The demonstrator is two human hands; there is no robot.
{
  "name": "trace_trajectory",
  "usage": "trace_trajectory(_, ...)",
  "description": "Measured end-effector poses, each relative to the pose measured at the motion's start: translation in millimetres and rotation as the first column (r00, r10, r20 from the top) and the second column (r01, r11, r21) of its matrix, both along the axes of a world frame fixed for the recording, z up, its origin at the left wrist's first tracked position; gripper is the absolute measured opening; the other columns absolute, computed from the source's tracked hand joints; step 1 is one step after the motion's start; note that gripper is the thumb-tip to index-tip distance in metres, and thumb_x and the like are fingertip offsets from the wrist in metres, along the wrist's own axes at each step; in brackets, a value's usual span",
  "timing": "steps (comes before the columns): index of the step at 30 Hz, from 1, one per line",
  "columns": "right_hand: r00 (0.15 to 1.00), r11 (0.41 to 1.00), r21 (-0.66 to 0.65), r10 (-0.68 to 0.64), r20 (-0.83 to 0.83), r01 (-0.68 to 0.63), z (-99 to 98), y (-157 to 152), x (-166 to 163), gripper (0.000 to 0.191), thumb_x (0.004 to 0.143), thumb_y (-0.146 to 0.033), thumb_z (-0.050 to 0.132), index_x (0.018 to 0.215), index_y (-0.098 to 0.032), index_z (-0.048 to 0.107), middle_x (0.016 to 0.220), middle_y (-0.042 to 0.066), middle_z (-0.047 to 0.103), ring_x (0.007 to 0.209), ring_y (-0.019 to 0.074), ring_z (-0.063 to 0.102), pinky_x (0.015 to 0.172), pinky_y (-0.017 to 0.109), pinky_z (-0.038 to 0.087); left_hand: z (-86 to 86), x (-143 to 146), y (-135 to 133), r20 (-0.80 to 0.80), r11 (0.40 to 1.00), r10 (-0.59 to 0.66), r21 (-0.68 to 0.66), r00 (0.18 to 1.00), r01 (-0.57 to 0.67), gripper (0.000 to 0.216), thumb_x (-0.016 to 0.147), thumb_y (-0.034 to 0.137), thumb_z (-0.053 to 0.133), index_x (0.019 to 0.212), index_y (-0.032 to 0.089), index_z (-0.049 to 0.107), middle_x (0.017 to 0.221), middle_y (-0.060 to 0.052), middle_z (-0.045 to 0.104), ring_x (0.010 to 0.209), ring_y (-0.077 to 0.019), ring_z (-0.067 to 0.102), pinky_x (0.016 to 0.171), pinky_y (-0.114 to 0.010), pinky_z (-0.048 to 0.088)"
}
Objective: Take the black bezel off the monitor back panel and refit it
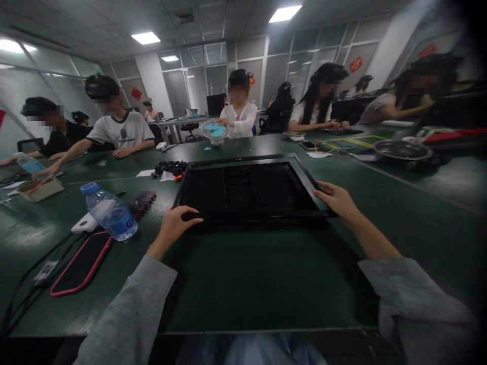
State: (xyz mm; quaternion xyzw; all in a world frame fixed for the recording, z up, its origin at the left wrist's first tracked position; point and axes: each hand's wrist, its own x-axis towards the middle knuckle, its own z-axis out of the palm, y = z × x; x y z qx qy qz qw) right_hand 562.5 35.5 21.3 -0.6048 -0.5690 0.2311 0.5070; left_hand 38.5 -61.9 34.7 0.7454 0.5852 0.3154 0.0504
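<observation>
A wide black rectangular frame (247,213), looking like a monitor bezel with a dark recessed inside, is in front of me over the green table. The near edge seems slightly raised, with a dark shadow beneath it. My left hand (175,223) pinches the near left corner between thumb and fingers. On the right side, my right hand (337,197) grips the edge near the front corner, thumb on top and the other fingers partly hidden. Two dark upright ridges cross the middle of the recess.
Left of the frame are a water bottle (110,210), a phone with a pink rim (81,263), a white adapter (85,222) and black cables. Small black parts (169,169) lie beyond the left corner. A metal bowl (403,150) stands far right. Several people sit around the table (266,284).
</observation>
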Motion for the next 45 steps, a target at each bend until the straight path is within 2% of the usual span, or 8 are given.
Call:
trace_trajectory(4, 0.907, 0.993, 0.111, -0.091, 0.411, 0.049, -10.0, -2.0, -10.5, 0.052, 0.082, -0.032, 0.065, 0.130, -0.012, 0.068, 0.088, 0.009, 0.071, 0.077, 0.0210, 0.063, 0.081, 0.037, 0.050, -4.4, -13.3, 3.6, -0.097, 0.997, 0.021, -0.073, 0.995, -0.029, 0.037, 0.074, 0.059, 0.079, 0.093, 0.027, 0.077, 0.101, -0.004, 0.077, 0.102, -0.0286, 0.068, 0.116, -0.057, 0.023)
trace_trajectory(11, 0.883, 0.988, 0.145, -0.110, 0.457, 0.048, -16.2, -5.5, -6.1, 0.056, 0.084, -0.041, 0.060, 0.133, -0.014, 0.066, 0.091, 0.008, 0.071, 0.077, 0.0198, 0.064, 0.079, 0.035, 0.049, -8.2, -13.4, 1.9, -0.147, 0.990, -0.034, -0.142, 0.989, 0.013, 0.038, 0.072, 0.062, 0.079, 0.084, 0.026, 0.076, 0.112, -0.006, 0.074, 0.116, -0.0311, 0.062, 0.117, -0.062, 0.012)
trace_trajectory(17, 0.852, 0.993, 0.117, -0.080, 0.517, 0.022, -17.4, -4.3, -7.2, 0.055, 0.083, -0.040, 0.057, 0.129, -0.012, 0.067, 0.093, 0.011, 0.071, 0.080, 0.0229, 0.061, 0.082, 0.038, 0.048, -6.8, -9.9, 5.2, -0.146, 0.990, 0.137, -0.008, 0.980, -0.140, 0.029, 0.093, 0.051, 0.060, 0.100, 0.028, 0.075, 0.119, -0.006, 0.073, 0.121, -0.0289, 0.060, 0.112, -0.054, 0.030)
trace_trajectory(20, 0.790, 0.980, 0.199, -0.103, 0.605, -0.025, -20.8, 1.8, -5.6, 0.047, 0.079, -0.036, 0.056, 0.117, -0.012, 0.070, 0.096, 0.015, 0.070, 0.090, 0.0276, 0.060, 0.092, 0.045, 0.045, -9.8, -13.8, 8.1, -0.132, 0.928, 0.370, 0.100, 0.920, -0.359, 0.042, 0.094, 0.049, 0.059, 0.126, 0.024, 0.066, 0.134, -0.012, 0.065, 0.128, -0.0323, 0.055, 0.104, -0.049, 0.042)
trace_trajectory(23, 0.764, 0.968, 0.250, -0.137, 0.631, -0.033, -28.9, 9.8, -2.0, 0.043, 0.076, -0.034, 0.055, 0.110, -0.012, 0.070, 0.098, 0.018, 0.069, 0.101, 0.0318, 0.060, 0.099, 0.049, 0.042, -14.5, -21.3, 12.4, -0.117, 0.881, 0.473, 0.030, 0.873, -0.473, 0.048, 0.095, 0.049, 0.056, 0.133, 0.019, 0.063, 0.132, -0.016, 0.066, 0.121, -0.0325, 0.061, 0.096, -0.044, 0.048)
trace_trajectory(27, 0.808, 0.975, 0.220, -0.150, 0.570, 0.026, -40.0, 17.0, 0.2, 0.047, 0.081, -0.038, 0.055, 0.117, -0.011, 0.067, 0.106, 0.019, 0.068, 0.096, 0.0308, 0.063, 0.096, 0.050, 0.046, -20.8, -29.5, 18.5, -0.054, 0.874, 0.468, -0.119, 0.882, -0.471, 0.046, 0.095, 0.050, 0.055, 0.125, 0.019, 0.069, 0.112, -0.013, 0.076, 0.102, -0.0286, 0.071, 0.088, -0.038, 0.052)
trace_trajectory(32, 0.875, 0.994, 0.108, -0.053, 0.481, 0.001, -42.3, 15.8, -1.6, 0.049, 0.087, -0.041, 0.054, 0.127, -0.015, 0.065, 0.113, 0.016, 0.071, 0.098, 0.0297, 0.068, 0.089, 0.045, 0.053, -24.7, -30.7, 20.6, -0.026, 0.892, 0.441, -0.100, 0.897, -0.441, 0.048, 0.094, 0.052, 0.054, 0.122, 0.017, 0.071, 0.111, -0.015, 0.076, 0.102, -0.0312, 0.072, 0.089, -0.040, 0.053)
trace_trajectory(45, 0.847, 0.995, 0.068, -0.095, 0.522, 0.070, -39.3, 8.5, -7.5, 0.050, 0.092, -0.034, 0.050, 0.137, -0.014, 0.059, 0.120, 0.017, 0.071, 0.110, 0.0327, 0.067, 0.098, 0.049, 0.051, -29.1, -29.3, 22.3, 0.010, 0.900, 0.427, -0.099, 0.904, -0.424, 0.053, 0.093, 0.054, 0.052, 0.123, 0.014, 0.070, 0.108, -0.016, 0.077, 0.095, -0.0294, 0.073, 0.086, -0.039, 0.053)
